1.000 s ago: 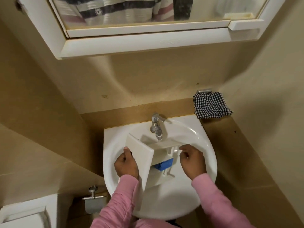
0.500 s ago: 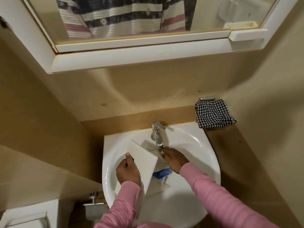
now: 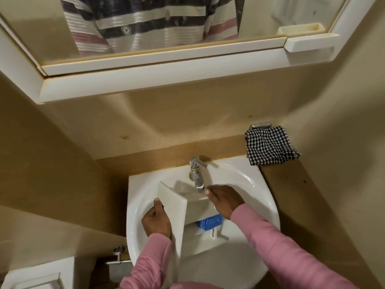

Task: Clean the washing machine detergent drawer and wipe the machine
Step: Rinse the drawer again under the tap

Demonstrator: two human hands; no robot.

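The drawer [image 3: 173, 205] from the washing machine is out of the machine and sits in the white sink [image 3: 250, 184], right under the tap [image 3: 196, 174]. So the first part looks done: the drawer is at the place where it can be washed.

The left hand [image 3: 156, 222] holds the drawer by its flat white front. Its grip is closed round the edge of that front, with the thumb on top. The right hand [image 3: 224, 200] lies on the other side of the drawer, just beside the end of the tap. I cannot tell if its grip is closed on the drawer wall or only rests there.

A blue part [image 3: 209, 223] is in the drawer, near the person. I cannot tell if water runs from the tap, or if the drawer is clean yet. I think the washing is only at its start.

A checked cloth [image 3: 269, 148] hangs on the wall beside the sink, and no hand touches it. The washing machine is not in view, so I think wiping it is all left to do. The drawer must go back in too.
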